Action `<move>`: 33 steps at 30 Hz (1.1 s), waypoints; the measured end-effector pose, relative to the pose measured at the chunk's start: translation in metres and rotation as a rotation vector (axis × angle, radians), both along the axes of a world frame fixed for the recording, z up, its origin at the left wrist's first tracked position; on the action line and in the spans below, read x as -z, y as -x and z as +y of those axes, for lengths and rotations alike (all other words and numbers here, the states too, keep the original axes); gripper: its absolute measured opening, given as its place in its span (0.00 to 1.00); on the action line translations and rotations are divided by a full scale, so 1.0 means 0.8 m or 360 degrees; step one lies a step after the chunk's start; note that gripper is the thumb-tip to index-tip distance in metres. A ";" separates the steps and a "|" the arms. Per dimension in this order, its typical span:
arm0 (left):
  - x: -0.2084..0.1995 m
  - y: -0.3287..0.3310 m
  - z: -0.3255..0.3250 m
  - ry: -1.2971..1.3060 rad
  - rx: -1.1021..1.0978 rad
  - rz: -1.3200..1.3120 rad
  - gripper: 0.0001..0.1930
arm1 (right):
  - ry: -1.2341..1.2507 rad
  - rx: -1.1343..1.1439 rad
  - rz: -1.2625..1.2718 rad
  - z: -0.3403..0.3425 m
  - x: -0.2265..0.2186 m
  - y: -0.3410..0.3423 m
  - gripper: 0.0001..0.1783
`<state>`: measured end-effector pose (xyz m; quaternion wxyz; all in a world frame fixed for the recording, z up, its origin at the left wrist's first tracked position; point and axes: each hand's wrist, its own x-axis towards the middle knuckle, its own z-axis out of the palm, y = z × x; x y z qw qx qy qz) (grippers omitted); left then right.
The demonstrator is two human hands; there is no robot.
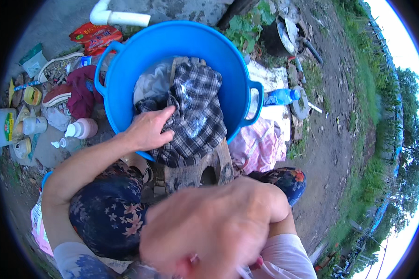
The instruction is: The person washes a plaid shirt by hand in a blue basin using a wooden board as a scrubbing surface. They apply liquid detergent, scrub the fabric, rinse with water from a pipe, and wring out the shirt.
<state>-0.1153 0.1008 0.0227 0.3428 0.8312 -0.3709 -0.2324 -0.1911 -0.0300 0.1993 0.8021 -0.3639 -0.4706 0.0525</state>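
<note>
A wide blue tub (172, 46) is standing ahead of the right hand, its near rim passing beneath the left hand. Inside it, directly under the left hand's fingers and spreading off to their right, a black-and-white plaid cloth (198, 109) is lying wet and crumpled, partly covering a worn wooden board (181, 178) that is jutting over the rim between the two hands. A pink patterned cloth (260, 145) is lying outside the tub, ahead and to the right of the right hand, while a maroon cloth (85, 88) is resting ahead and left of the left hand. The right hand (209, 223) is hovering close to the camera, blurred, its fingers hidden, so I cannot tell whether it is closed or holding anything. The left hand (149, 131) is touching the plaid cloth, forefinger and thumb spreading apart; its other fingers are hiding, so I cannot tell whether they are gripping. A blue bottle (281, 96) is lying well right of the left hand, and a pinkish bottle (84, 129) is standing nearer, on its left.
</note>
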 end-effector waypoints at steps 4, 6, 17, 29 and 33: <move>0.007 0.008 -0.017 -0.0295 0.0081 0.0065 0.38 | 0.1735 0.1139 0.0406 -0.119 0.094 -0.105 0.15; 0.009 0.015 -0.024 -0.0083 0.0001 -0.0520 0.39 | 0.2307 0.1598 0.1056 -0.179 0.169 -0.169 0.36; 0.036 0.017 -0.037 -0.0270 -0.0205 0.0169 0.58 | 0.2462 0.1826 0.0028 -0.134 0.213 -0.067 0.13; 0.040 0.011 -0.039 -0.0207 -0.0215 0.0250 0.56 | 0.2396 0.1382 0.0657 -0.131 0.242 -0.130 0.14; 0.038 0.015 -0.039 -0.0409 -0.0153 0.0146 0.54 | 0.2315 0.1674 -0.0032 -0.067 0.222 -0.051 0.17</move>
